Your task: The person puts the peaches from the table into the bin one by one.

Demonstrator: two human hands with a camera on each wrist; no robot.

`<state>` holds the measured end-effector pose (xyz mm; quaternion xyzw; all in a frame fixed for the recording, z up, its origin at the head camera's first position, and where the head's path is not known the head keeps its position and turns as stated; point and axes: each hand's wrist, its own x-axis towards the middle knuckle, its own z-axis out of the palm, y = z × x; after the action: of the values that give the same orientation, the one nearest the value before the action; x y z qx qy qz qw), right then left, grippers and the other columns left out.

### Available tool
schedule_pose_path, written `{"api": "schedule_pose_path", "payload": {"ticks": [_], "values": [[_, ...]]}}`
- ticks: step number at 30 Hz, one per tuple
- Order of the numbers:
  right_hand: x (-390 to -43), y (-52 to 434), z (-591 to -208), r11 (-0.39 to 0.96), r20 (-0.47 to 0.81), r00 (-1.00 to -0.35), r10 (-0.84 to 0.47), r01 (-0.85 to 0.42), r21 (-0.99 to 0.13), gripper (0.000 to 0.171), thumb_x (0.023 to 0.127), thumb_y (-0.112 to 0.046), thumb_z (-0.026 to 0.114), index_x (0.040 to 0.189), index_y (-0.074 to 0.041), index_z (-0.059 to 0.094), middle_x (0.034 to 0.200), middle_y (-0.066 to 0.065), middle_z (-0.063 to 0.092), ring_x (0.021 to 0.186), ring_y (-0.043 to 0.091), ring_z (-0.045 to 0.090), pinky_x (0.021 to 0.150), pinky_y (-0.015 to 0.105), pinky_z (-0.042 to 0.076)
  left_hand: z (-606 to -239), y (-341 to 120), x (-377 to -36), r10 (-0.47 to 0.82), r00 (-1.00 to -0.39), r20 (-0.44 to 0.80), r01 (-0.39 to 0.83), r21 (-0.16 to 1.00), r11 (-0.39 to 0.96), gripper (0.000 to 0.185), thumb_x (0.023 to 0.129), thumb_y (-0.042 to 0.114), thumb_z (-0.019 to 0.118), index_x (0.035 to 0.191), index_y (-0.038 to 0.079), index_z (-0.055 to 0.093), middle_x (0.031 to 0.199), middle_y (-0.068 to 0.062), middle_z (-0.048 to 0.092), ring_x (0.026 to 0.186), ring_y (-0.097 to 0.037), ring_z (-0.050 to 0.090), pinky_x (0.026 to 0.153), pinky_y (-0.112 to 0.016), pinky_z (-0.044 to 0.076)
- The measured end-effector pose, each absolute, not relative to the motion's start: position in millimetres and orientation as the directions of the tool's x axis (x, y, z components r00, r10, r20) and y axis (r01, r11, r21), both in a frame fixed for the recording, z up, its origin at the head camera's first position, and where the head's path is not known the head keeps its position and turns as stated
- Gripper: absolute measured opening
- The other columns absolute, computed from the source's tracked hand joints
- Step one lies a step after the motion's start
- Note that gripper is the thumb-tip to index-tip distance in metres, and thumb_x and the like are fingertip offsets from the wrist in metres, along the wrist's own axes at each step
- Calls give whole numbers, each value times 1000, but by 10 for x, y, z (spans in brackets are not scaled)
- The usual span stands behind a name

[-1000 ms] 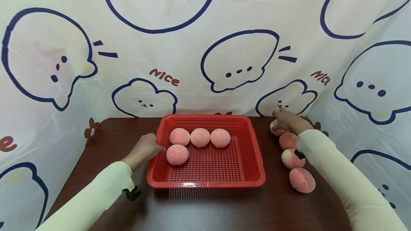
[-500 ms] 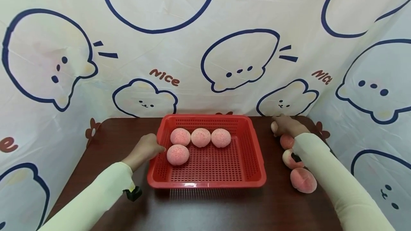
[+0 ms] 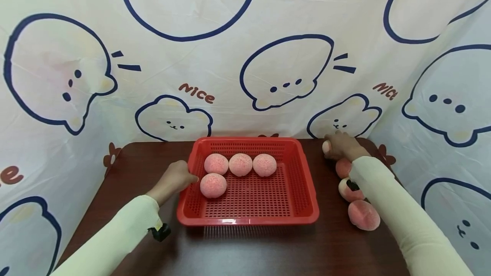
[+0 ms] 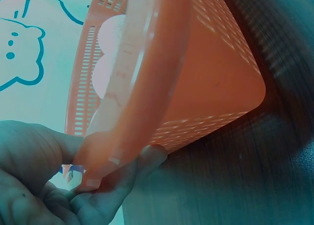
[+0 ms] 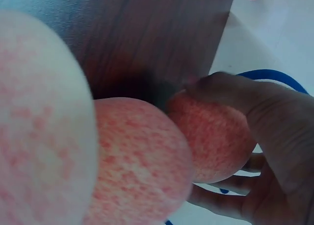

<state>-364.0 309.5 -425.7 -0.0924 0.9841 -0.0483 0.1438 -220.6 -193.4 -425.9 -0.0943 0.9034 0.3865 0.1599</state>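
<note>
Head view: the right hand (image 3: 341, 145) has its fingers and thumb curled round a peach (image 3: 326, 147) at the table's far right corner; whether it is clear of the surface cannot be told. That peach lies to the right of the basket (image 3: 247, 221), near the level of its back edge, with a strip of table (image 3: 268, 250) between. The right hand is the nearer one; the left hand (image 3: 174, 178) is across on the basket's opposite side, pinching the left rim, thumb over the edge and fingers beneath, as the left wrist view shows. The peach is nearly round, so no long axis stands out.

Three more peaches (image 3: 363, 215) run in a loose line from the right hand toward the person, beside the right forearm. Four peaches (image 3: 240, 165) sit in the basket: three in a row along the back, one in front of the leftmost, leaving the grid bare at the right and front.

The peaches look matte and faintly fuzzy, mottled pink-red over cream; the nearest loose one shows a shallow crease. The basket is red plastic, rectangular with rounded corners, slotted walls and a smooth, shiny rim. The table is dark, grained and glossy; behind it hangs a creased white cloth (image 3: 230, 67) printed with navy outlines.
</note>
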Motion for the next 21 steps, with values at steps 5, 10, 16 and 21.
{"api": "schedule_pose_path", "payload": {"ticks": [5,10,16,21], "values": [[-3798,3095,-4248,968,-240,-938,-249,-231,-101,48,82,-29,75,122,-6,65,117,23,64,101,37,57,83,56,53,-4266,-1943,-2198,-43,-931,-362,-294,677,675,35,87,2,69,119,-10,62,92,-18,75,73,-23,77,74,-44,66],[-3762,3075,-4166,967,-252,-940,-230,-192,-168,33,85,-24,73,113,-8,67,101,15,66,90,31,59,70,43,50,-4249,-1937,-2183,-30,-933,-359,-284,681,675,36,88,2,70,120,-11,61,94,-19,75,74,-24,77,75,-45,66],[-3735,3033,-4115,963,-211,-954,-215,-171,-208,48,88,-27,74,128,-8,58,117,21,62,103,37,56,81,54,53,-4245,-1936,-2187,-37,-930,-365,-291,675,678,35,88,2,69,120,-10,61,93,-19,75,73,-24,77,74,-45,66],[-3695,2971,-4035,947,-161,-956,-245,-201,-249,38,89,-31,72,118,-13,57,102,14,63,94,32,58,72,41,51,-4251,-1937,-2200,-40,-931,-362,-290,672,681,35,88,2,69,120,-10,61,93,-19,75,72,-24,77,74,-44,66]]}}
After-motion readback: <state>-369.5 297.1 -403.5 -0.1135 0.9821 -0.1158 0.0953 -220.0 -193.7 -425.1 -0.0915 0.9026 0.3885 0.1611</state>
